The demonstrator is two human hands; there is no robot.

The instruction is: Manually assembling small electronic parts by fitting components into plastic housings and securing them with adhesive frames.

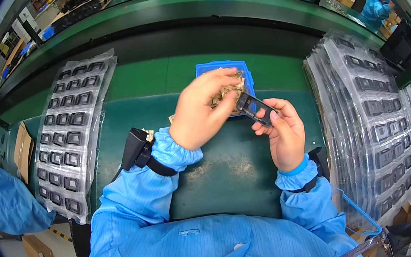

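My right hand (284,135) grips one end of a small black plastic frame (256,108) between thumb and fingers. The frame is tilted, its far end by the near edge of a blue bin (206,67). Inside that bin lies a heap of small brass-coloured parts (222,97). Over the left side of the heap reaches my left hand (207,107), slightly blurred, thumb and fingers apart. Its thumb comes close to the frame's far end. Whether the left fingertips touch any of the small parts I cannot make out.
A clear plastic tray (69,134) with rows of black frames lies at left. Many similar trays (370,118) are stacked at right. A coiled blue cord (358,206) hangs by my right sleeve. Co-workers sit across the green bench (214,181) behind a raised ledge (160,44).
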